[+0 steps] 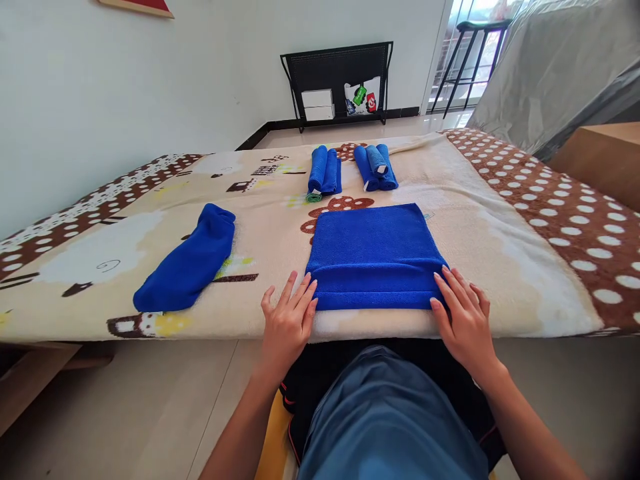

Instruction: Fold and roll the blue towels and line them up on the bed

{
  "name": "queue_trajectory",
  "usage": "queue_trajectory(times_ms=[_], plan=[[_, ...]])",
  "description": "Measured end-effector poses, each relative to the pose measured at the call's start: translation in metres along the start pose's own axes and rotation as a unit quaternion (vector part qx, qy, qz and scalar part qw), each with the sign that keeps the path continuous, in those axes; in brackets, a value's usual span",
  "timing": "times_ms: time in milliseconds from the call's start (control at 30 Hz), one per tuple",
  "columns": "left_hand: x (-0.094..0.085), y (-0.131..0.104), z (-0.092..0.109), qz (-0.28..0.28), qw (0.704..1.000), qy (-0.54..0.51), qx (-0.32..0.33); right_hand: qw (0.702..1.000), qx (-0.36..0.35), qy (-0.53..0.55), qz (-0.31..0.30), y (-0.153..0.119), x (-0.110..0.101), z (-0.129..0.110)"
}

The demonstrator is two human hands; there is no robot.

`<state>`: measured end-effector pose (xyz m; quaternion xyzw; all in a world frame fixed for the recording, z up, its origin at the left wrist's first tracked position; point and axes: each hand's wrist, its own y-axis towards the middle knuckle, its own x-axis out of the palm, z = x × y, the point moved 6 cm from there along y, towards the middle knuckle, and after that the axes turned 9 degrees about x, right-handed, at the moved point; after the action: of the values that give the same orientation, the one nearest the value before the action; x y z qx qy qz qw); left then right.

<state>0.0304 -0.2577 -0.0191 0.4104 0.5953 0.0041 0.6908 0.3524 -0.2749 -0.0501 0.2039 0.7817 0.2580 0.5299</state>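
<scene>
A blue towel (373, 240) lies spread on the bed blanket in front of me, its near part folded over in a flat band with a crease across it. My left hand (290, 313) rests at the towel's near left corner, fingers stretched out and tips touching the edge. At the near right corner, my right hand (465, 313) touches the cloth with its fingers extended. Off to the left lies a loosely bunched blue towel (187, 263), apart from both hands. Farther back sit two groups of rolled blue towels, a left group (325, 172) and a right group (376, 167).
The patterned blanket (270, 233) covers the bed, with a brown dotted border (575, 220) at the right. Beyond stands a black rack (340, 73) holding a white box (318, 105). A stool (470, 60), a grey cover (555, 73) and a cardboard box (603, 157) are at the right.
</scene>
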Motion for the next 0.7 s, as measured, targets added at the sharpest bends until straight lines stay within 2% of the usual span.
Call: queue_trajectory(times_ms=[100, 167, 333, 433, 700], plan=[[-0.016, -0.006, 0.011, 0.082, 0.995, -0.037, 0.049, 0.997, 0.0, 0.042, 0.059, -0.009, -0.013, -0.001], [-0.019, -0.01, 0.014, 0.101, 0.99, -0.058, 0.077, 0.995, -0.006, 0.054, 0.079, -0.014, -0.019, 0.004], [-0.002, -0.016, 0.005, 0.051, 0.993, -0.076, 0.07, 0.997, -0.029, 0.061, 0.029, -0.014, -0.013, 0.02], [0.006, -0.014, -0.002, 0.046, 0.994, -0.085, 0.042, 0.997, -0.024, 0.062, 0.026, -0.008, -0.009, 0.023], [0.008, 0.001, -0.017, 0.045, 0.99, -0.131, -0.016, 0.997, -0.014, 0.07, 0.018, 0.013, -0.008, 0.027]])
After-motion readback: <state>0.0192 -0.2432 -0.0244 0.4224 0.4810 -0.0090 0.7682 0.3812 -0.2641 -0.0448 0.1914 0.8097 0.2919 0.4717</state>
